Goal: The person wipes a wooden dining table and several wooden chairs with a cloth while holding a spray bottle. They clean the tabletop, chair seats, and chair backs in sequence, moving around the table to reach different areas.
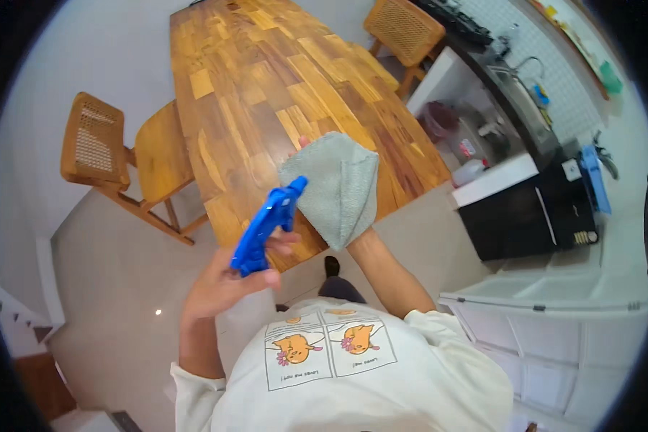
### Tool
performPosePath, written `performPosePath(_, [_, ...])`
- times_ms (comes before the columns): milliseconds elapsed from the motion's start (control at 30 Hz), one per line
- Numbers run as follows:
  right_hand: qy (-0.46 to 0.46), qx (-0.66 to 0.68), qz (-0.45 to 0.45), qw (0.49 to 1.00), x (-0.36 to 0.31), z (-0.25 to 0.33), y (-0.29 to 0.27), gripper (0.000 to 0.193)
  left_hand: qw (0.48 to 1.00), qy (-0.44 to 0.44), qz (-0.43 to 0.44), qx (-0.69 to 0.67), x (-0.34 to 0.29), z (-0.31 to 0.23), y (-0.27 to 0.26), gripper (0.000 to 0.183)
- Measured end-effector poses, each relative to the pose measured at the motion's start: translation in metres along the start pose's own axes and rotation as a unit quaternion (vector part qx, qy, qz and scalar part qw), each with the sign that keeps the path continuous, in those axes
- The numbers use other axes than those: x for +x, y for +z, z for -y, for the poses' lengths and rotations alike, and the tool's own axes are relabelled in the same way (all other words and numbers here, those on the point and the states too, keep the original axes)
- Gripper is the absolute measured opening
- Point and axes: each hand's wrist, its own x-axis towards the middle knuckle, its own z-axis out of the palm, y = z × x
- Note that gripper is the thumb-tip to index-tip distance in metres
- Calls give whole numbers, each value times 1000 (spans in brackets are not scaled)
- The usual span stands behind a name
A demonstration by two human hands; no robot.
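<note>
My left hand (219, 284) is wrapped round the neck of a spray bottle (263, 230) with a blue trigger head; its pale body hangs below the hand, partly hidden. The blue nozzle points toward a folded grey-green cloth (342, 183), its tip overlapping the cloth's left edge in view. Beneath that cloth is my right hand (303, 142), which supports it; only a few fingertips show past the far left edge, and the palm is covered. Cloth and hand are over the near end of a wooden table (259, 86).
A wooden chair with a woven back (97, 140) stands left of the table, and another chair (405, 32) stands at the far right. To the right are a dark counter with a sink (522, 93), a black cabinet (525, 216) and white drawers (536, 353).
</note>
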Motion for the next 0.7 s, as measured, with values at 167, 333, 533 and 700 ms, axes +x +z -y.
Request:
performPosePath(167, [117, 284, 41, 951, 35, 1, -19, 54, 999, -25, -33, -15, 57, -27, 28, 30])
performPosePath(333, [125, 587, 203, 773, 51, -2, -27, 58, 997, -55, -37, 29, 105, -18, 45, 26])
performPosePath(533, [17, 108, -38, 993, 57, 10, -36, 44, 989, 32, 142, 2, 103, -28, 41, 29])
performPosePath(700, [-145, -729, 40, 668, 63, 57, -10, 32, 992, 102, -75, -8, 36, -29, -15, 31])
